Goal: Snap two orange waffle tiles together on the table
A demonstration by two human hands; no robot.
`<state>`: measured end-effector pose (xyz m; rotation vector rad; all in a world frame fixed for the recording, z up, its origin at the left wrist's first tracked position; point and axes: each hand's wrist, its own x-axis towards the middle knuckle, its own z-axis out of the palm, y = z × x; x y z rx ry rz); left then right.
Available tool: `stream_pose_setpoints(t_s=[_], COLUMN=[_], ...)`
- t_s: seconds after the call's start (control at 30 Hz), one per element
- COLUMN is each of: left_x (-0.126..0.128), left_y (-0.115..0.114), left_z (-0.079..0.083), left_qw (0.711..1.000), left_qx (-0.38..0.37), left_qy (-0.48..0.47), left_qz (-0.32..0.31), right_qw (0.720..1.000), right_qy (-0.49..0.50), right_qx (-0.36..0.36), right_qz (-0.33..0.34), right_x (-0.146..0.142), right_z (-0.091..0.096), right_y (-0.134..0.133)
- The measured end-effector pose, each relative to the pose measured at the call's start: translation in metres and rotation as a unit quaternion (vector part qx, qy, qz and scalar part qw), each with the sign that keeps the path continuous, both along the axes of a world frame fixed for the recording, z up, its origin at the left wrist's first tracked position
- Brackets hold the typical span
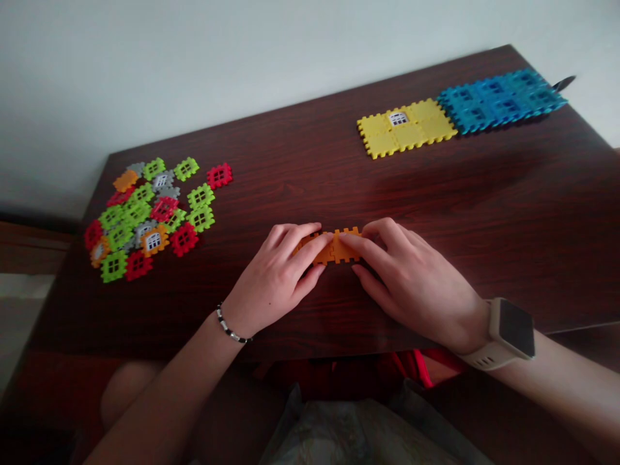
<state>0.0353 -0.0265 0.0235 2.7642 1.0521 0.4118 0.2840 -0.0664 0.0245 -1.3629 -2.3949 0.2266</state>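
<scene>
Two orange interlocking tiles point(346, 246) lie edge to edge on the dark wooden table, in front of me. My left hand point(285, 265) grips the left tile, its fingers covering most of that piece. On the right tile, my right hand point(402, 271) has its index finger pressed on top and its thumb by the near edge. The seam between the tiles shows between my fingertips, but I cannot tell whether they are fully locked together.
A loose pile of green, red, grey and orange window tiles point(138, 212) lies on the left. Toward the back right, a joined yellow panel point(378, 142) touches a blue panel point(504, 106). A pale wall point(242, 58) stands behind the table point(271, 174).
</scene>
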Motion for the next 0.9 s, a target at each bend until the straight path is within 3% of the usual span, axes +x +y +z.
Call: stream_pose_setpoints(t_s=[0.9], left_x=[0.0006], left_y=[0.0000], left_z=[0.0015], left_qw=[1.000], left_qx=[-0.007], left_qy=[-0.001], left_qz=[0.001], right_qw=[1.000], right_qy=[0.001], right_qx=[0.015], right_qz=[0.004], right_x=[0.0001], right_z=[0.0003], right_y=[0.0002])
